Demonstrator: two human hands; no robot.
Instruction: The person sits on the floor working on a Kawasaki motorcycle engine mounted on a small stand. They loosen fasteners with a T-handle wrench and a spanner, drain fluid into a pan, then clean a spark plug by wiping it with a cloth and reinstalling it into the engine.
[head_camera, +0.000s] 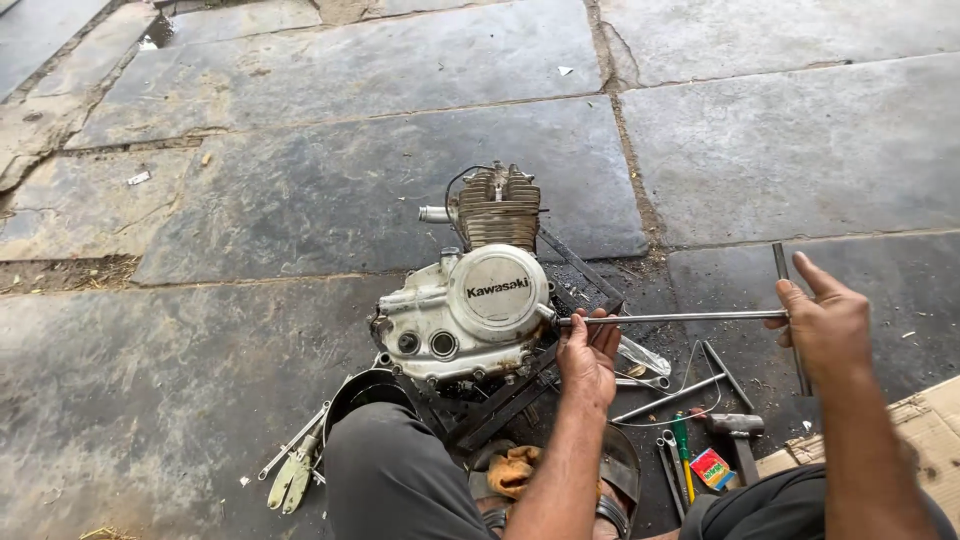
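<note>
Ideally, the long steel T-handle wrench (680, 318) is kept square to the silver motorcycle engine (465, 305), left hand (588, 358) closed around its shaft, right hand (825, 325) wrapped on the crossbar.

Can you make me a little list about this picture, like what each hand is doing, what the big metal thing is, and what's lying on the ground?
Big thing: motorcycle engine, silver side cover, finned cylinder on top, resting on a dark metal stand
Left hand: wrapped around the shaft of a long T-handle wrench, near the engine
Right hand: gripping the wrench's cross handle
Ground: grey stone slabs
Tools lying about: hammer, spanners, pliers
Other: orange rag, cardboard
</note>
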